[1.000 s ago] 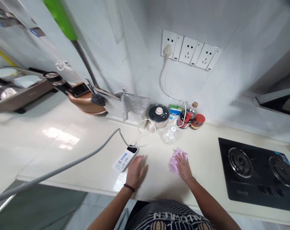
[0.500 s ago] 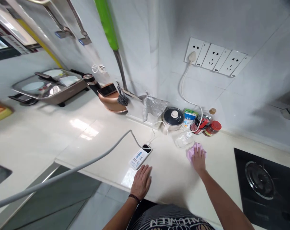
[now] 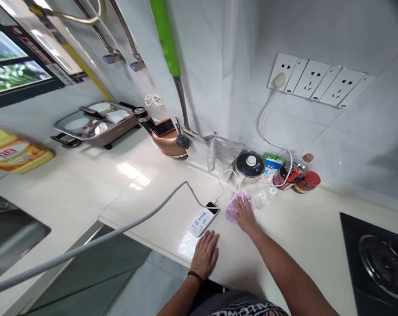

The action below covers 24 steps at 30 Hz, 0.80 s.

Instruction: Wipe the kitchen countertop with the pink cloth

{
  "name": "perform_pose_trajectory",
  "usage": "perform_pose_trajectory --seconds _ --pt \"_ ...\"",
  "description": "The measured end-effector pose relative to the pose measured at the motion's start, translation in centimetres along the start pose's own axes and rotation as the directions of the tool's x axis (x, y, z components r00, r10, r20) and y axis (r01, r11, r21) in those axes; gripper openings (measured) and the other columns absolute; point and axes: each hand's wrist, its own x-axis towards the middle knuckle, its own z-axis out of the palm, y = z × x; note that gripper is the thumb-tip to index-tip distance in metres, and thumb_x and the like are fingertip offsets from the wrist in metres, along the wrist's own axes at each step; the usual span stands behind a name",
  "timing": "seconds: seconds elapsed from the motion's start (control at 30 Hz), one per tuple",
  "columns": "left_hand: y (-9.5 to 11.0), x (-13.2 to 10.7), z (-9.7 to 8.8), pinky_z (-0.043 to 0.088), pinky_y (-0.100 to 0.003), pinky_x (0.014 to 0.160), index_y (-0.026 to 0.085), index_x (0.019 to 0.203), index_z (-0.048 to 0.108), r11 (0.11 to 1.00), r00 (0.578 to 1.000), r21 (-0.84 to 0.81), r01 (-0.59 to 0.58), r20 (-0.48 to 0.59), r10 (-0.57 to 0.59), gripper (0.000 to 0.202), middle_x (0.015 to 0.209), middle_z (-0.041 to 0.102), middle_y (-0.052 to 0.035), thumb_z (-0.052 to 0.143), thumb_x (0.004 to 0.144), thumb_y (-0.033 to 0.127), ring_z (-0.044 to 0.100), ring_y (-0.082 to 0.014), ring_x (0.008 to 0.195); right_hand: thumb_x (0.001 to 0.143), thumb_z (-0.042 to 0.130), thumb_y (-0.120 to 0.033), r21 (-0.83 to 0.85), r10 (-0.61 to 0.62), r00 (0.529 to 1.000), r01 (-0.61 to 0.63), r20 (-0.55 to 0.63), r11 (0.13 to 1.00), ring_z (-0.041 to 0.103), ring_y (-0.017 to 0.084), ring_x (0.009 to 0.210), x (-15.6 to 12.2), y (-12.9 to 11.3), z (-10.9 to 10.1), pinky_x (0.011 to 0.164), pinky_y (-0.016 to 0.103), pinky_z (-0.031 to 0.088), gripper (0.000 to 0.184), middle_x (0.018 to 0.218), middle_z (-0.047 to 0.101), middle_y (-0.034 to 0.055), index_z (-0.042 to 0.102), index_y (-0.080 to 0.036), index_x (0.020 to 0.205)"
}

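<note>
My right hand (image 3: pixel 245 216) presses a crumpled pink cloth (image 3: pixel 231 213) onto the white countertop (image 3: pixel 277 245), its fingers bent over the cloth. Just right of the cloth, a small clear bottle (image 3: pixel 263 198) with a white cap lies on its side. My left hand (image 3: pixel 205 253) rests flat near the counter's front edge, fingers stretched out, holding nothing. Just beyond its fingertips lies a white power bank (image 3: pixel 200 221) with printed text and a dark end, where cables are attached.
A small lidded pot (image 3: pixel 249 166), a seasoning bag (image 3: pixel 271 167) and a red-lidded jar (image 3: pixel 306 182) line the wall. A black gas stove (image 3: pixel 376 259) lies right, a sink (image 3: pixel 14 232) left. A thick grey cable (image 3: pixel 129 227) crosses the view; a white cord (image 3: pixel 263 125) hangs from the sockets.
My right hand has slid the pink cloth leftward, from the bottle's right side to its left, close to the power bank. My left hand stays by the counter edge. The camera has turned left.
</note>
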Motion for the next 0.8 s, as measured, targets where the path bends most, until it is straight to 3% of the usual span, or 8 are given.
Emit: perform_pose_trajectory --seconds 0.07,0.17,0.33,0.43,0.53,0.6,0.7,0.8 --pt "0.0 -0.1 0.0 0.051 -0.05 0.115 0.026 0.15 0.061 1.0 1.0 0.003 -0.002 -0.004 0.002 0.051 0.152 0.065 -0.0104 0.049 0.1 0.025 0.056 -0.03 0.145 0.099 0.069 -0.046 0.005 0.019 1.0 -0.019 -0.019 1.0 0.066 0.026 0.121 2.2 0.2 -0.3 0.102 0.05 0.059 0.046 0.141 0.064 0.0101 0.063 -0.021 0.137" --pt "0.0 -0.2 -0.1 0.051 -0.05 0.115 0.027 0.151 0.059 1.0 1.0 0.006 -0.003 -0.01 0.003 0.053 0.152 0.064 -0.0103 0.049 0.099 0.025 0.055 -0.0298 0.146 0.099 0.069 -0.045 0.014 0.035 0.999 -0.034 -0.035 0.999 0.067 0.025 0.117 4.0 -0.1 -0.2 0.098 0.048 0.06 0.045 0.138 0.065 0.0096 0.063 -0.02 0.136" --pt "-0.1 -0.2 -0.3 0.051 -0.052 0.117 0.027 0.157 0.053 1.0 1.0 -0.005 -0.009 -0.001 0.009 0.056 0.157 0.06 -0.0111 0.05 0.1 0.027 0.054 -0.0306 0.147 0.099 0.069 -0.045 0.032 0.002 1.0 -0.001 -0.017 0.999 0.067 0.025 0.117 3.6 -2.2 0.6 0.098 0.049 0.06 0.045 0.138 0.065 0.01 0.063 -0.02 0.136" --pt "-0.2 -0.1 -0.4 0.051 -0.051 0.117 0.026 0.157 0.052 1.0 1.0 -0.006 -0.016 -0.008 0.015 0.056 0.157 0.059 -0.0116 0.051 0.102 0.03 0.053 -0.0306 0.148 0.101 0.066 -0.046 0.033 -0.044 0.999 0.044 0.015 0.998 0.061 0.028 0.131 0.9 -3.7 1.2 0.111 0.054 0.053 0.049 0.151 0.06 0.0106 0.06 -0.024 0.144" --pt "-0.3 0.0 -0.3 0.051 -0.051 0.116 0.026 0.157 0.053 1.0 1.0 0.002 -0.023 -0.014 0.023 0.055 0.156 0.061 -0.0118 0.05 0.102 0.032 0.055 -0.0307 0.146 0.104 0.054 -0.039 0.069 -0.114 0.991 0.109 0.07 0.992 0.036 0.029 0.158 -3.5 -4.3 2.3 0.131 0.055 0.028 0.059 0.174 0.038 0.0036 0.044 -0.034 0.162" --pt "-0.3 0.1 -0.3 0.051 -0.05 0.115 0.027 0.156 0.055 1.0 1.0 0.004 -0.019 -0.013 0.019 0.054 0.155 0.062 -0.0116 0.05 0.102 0.034 0.056 -0.0307 0.145 0.103 0.05 -0.034 0.105 -0.144 0.984 0.133 0.104 0.986 0.02 0.027 0.165 -6.8 -3.7 3.1 0.135 0.052 0.017 0.068 0.179 0.026 -0.0028 0.031 -0.038 0.168" --pt "-0.3 0.1 -0.1 0.051 -0.048 0.116 0.028 0.155 0.056 1.0 1.0 0.008 -0.006 -0.015 0.006 0.053 0.155 0.062 -0.0108 0.051 0.102 0.035 0.056 -0.0303 0.145 0.101 0.046 -0.03 0.082 -0.049 0.992 0.04 0.115 0.996 0.018 0.026 0.166 -11.3 -0.5 3.7 0.134 0.053 0.02 0.069 0.178 0.026 -0.0057 0.03 -0.04 0.168" --pt "-0.4 0.1 0.0 0.05 -0.047 0.116 0.029 0.155 0.056 1.0 1.0 0.011 -0.002 -0.012 0.002 0.053 0.155 0.062 -0.01 0.052 0.102 0.034 0.056 -0.0296 0.145 0.101 0.04 -0.031 -0.018 0.179 0.982 -0.178 0.066 0.984 0.022 0.029 0.165 -14.8 5.0 3.2 0.132 0.058 0.022 0.062 0.175 0.036 -0.0023 0.044 -0.036 0.163"
